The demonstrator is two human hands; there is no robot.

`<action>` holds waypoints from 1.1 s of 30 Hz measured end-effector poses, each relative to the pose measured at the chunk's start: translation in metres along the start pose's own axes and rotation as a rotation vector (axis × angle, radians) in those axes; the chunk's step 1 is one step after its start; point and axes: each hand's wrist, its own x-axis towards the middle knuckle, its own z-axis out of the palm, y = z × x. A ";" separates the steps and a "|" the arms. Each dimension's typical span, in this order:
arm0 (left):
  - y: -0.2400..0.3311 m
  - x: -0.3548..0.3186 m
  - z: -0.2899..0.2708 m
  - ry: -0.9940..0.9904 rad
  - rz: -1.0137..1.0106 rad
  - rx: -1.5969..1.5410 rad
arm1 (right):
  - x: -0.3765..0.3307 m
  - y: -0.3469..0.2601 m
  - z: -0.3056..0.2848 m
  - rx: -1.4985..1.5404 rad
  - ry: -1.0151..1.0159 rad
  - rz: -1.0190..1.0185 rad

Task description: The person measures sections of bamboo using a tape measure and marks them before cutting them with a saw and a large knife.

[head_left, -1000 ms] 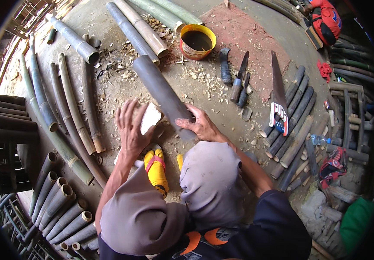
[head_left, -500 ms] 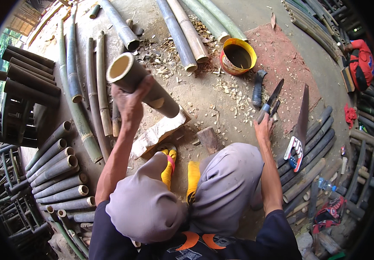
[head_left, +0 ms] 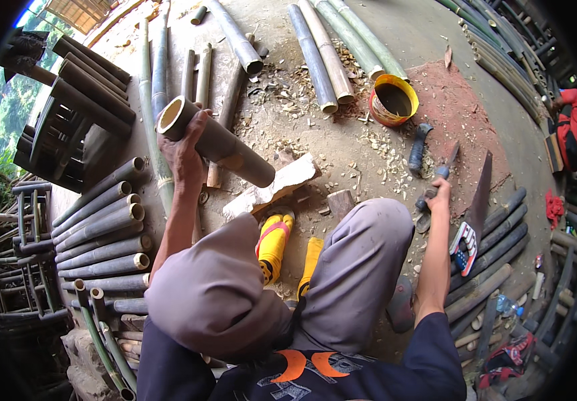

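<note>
My left hand [head_left: 185, 148] grips a short, thick bamboo section [head_left: 215, 142] near its open cut end, holding it tilted with the far end down by a pale wood block [head_left: 276, 187] on the ground. Out to the right, my right hand [head_left: 439, 195] closes on the handle of a blade tool [head_left: 435, 184] lying on the dirt. I sit with grey trousers and yellow sandals [head_left: 273, 242] between my knees.
Long bamboo poles [head_left: 322, 53] lie ahead, cut tubes [head_left: 98, 220] are stacked at left. A yellow-rimmed pot [head_left: 393, 100] stands ahead right, next to another dark-handled tool [head_left: 418, 147]. A hand saw [head_left: 472, 220] rests on poles at right. Wood chips cover the ground.
My left hand lifted the bamboo section off the wood block and swung it left and upright. My right hand left the bamboo and reached right to the tool handle.
</note>
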 end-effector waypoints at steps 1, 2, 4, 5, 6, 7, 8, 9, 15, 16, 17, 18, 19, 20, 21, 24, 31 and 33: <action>0.006 0.001 -0.016 0.009 -0.012 0.046 | -0.018 0.026 0.031 0.218 -0.018 0.024; 0.019 0.001 -0.033 0.042 -0.004 0.099 | -0.047 0.043 0.060 0.432 -0.023 0.052; 0.027 0.000 -0.044 0.091 -0.010 0.111 | -0.098 0.044 0.068 0.409 -0.224 -0.018; 0.021 0.001 -0.040 0.091 -0.044 0.082 | -0.117 0.023 0.061 0.248 -0.222 -0.151; 0.016 0.002 -0.040 0.107 -0.074 0.050 | -0.134 0.008 0.057 0.083 -0.220 -0.266; 0.013 0.004 -0.042 0.126 -0.105 0.025 | -0.151 -0.014 0.063 -0.069 -0.168 -0.360; 0.007 0.005 -0.043 0.145 -0.136 -0.005 | -0.168 -0.039 0.073 -0.225 -0.114 -0.455; 0.015 0.004 -0.038 0.151 -0.160 0.019 | -0.188 -0.058 0.086 -0.156 -0.172 -0.443; -0.033 0.009 -0.030 0.224 -0.162 -0.070 | -0.258 -0.128 0.143 -0.529 -0.119 -0.852; -0.043 0.011 -0.030 0.235 -0.166 -0.078 | -0.279 -0.129 0.162 -0.534 -0.167 -0.842; -0.045 0.014 -0.040 0.223 -0.167 -0.049 | -0.300 -0.125 0.185 -0.527 -0.238 -0.819; -0.052 0.014 -0.044 0.238 -0.176 -0.039 | -0.315 -0.117 0.202 -0.535 -0.297 -0.801; -0.061 0.011 -0.043 0.248 -0.191 -0.037 | -0.320 -0.100 0.212 -0.549 -0.350 -0.819; -0.070 0.010 -0.041 0.254 -0.206 -0.042 | -0.322 -0.078 0.218 -0.563 -0.399 -0.840; -0.077 0.009 -0.046 0.240 -0.229 -0.050 | -0.323 -0.056 0.220 -0.648 -0.443 -0.760; -0.097 0.003 -0.054 0.252 -0.252 -0.069 | -0.332 0.030 0.234 -0.935 -0.544 -0.584; -0.094 0.010 -0.066 0.182 -0.258 -0.151 | -0.310 0.149 0.255 -1.095 -0.563 -0.466; -0.089 0.008 -0.059 0.170 -0.213 -0.154 | -0.316 0.144 0.271 -0.953 -0.520 -0.625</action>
